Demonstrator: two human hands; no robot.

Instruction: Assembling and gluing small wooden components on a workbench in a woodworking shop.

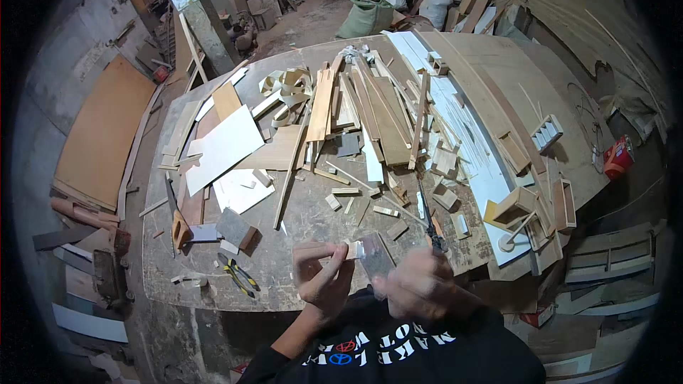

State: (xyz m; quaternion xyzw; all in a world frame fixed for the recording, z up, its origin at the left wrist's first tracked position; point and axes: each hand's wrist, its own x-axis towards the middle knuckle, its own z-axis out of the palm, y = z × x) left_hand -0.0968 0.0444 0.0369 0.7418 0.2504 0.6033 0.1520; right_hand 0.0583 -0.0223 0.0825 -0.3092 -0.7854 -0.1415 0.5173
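My left hand [324, 274] is raised over the near edge of the workbench. Its thumb and fingers pinch a small wood piece [353, 249] with a whitish end. To the right, my right hand [421, 286] is curled and smeared by motion, so whatever is in it cannot be made out. A dark, narrow tool [431, 231] shows just beyond that hand; whether the hand grips it is unclear. Between the two hands lies a grey flat rectangular piece [376, 256]. Small wood offcuts [386, 210] are scattered beyond my fingers.
Yellow-and-black pliers [239, 275], a wooden-handled handsaw [179, 227] and a grey-topped block [237, 229] lie on the left of the workbench [284, 291]. Wood strips [324, 103] heap in the middle. Small wooden boxes [516, 205] stand right, near a red container [618, 157].
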